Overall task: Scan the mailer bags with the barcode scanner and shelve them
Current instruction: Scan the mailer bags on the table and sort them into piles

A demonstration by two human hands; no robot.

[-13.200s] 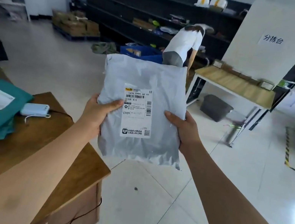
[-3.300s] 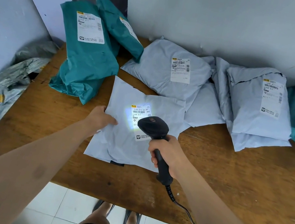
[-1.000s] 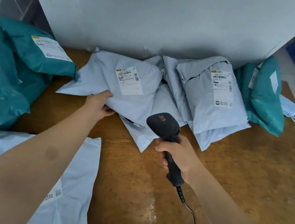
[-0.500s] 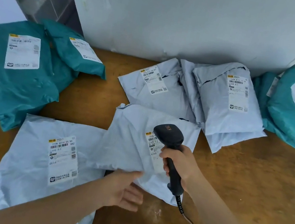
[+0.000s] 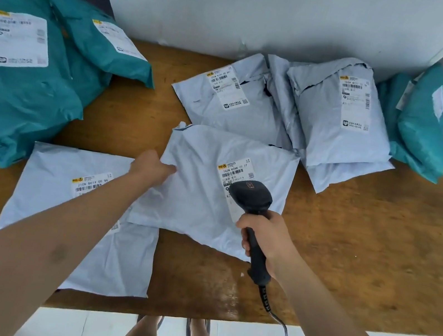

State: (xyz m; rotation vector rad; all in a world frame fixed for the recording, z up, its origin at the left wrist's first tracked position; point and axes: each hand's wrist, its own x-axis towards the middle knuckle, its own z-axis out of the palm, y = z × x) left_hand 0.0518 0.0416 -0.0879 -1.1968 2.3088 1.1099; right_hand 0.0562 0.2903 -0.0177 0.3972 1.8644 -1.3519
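Note:
A grey mailer bag (image 5: 204, 191) lies label up in the middle of the wooden table (image 5: 362, 250). My left hand (image 5: 152, 169) pinches its left edge. My right hand (image 5: 267, 235) grips the handle of a black barcode scanner (image 5: 251, 199), whose head hovers over the bag's white label and hides its lower part. Another grey mailer bag (image 5: 88, 221) lies flat at the front left, partly under my left forearm and under the middle bag's corner.
Two teal mailers (image 5: 23, 82) are piled at the left and another teal one (image 5: 423, 125) at the right. Several grey mailers (image 5: 339, 120) lean against the white back wall. The scanner's cable (image 5: 284, 328) hangs over the table's front edge.
My left hand has moved from the middle bag's near edge to its left edge. The bag sits flatter and the scanner head is now over its label.

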